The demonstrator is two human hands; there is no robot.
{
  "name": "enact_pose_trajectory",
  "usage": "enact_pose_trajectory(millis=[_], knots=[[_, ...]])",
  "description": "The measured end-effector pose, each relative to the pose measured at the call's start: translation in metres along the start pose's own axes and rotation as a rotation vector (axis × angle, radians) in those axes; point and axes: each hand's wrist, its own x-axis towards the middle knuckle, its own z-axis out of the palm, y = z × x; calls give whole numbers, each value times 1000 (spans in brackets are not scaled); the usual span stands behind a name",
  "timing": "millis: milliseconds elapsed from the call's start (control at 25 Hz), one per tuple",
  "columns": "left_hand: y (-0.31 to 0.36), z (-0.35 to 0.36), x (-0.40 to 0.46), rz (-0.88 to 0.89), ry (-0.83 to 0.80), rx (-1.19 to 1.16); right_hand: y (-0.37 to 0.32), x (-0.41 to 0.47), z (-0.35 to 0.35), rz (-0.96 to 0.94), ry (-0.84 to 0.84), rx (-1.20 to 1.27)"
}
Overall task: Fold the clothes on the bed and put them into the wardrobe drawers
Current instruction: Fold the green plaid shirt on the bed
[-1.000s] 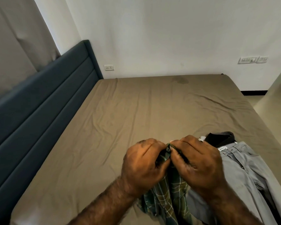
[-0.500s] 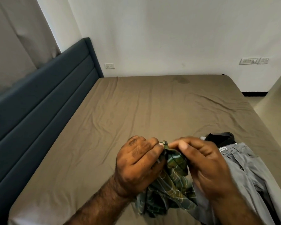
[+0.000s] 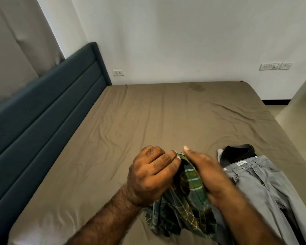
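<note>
A green plaid shirt hangs bunched between my two hands over the near part of the bed. My left hand pinches its top edge with closed fingers. My right hand lies along the shirt's right side, fingers stretched forward and blurred; whether it grips the cloth is not clear. Grey jeans lie spread on the bed to the right. A black garment sits just beyond the jeans' waistband.
The bed has a wrinkled olive-brown sheet and a dark blue padded headboard along its left side. A white wall with a socket and switches stands behind. Tiled floor shows at the right.
My hands lifted the shirt's top edge slightly and drew apart a little. My right hand went from a closed pinch to stretched fingers along the cloth.
</note>
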Motion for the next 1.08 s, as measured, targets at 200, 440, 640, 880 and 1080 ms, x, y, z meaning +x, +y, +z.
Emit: enact_pose_trajectory(millis=[200, 440, 640, 880, 1080], knots=[[31, 16, -19, -191, -9, 3, 33, 23, 19, 186, 97, 134], [49, -4, -62, -1012, 41, -754, -1, 44, 7, -306, -119, 534], [-27, 29, -38, -1857, 276, -1727, -13, 22, 2, -122, -694, -273], [-29, 49, -36, -1411, 121, -1382, 8, 47, -46, -124, 199, -157], [-2, 64, -69, -846, -260, -875, -12, 54, -21, -169, 120, -245]])
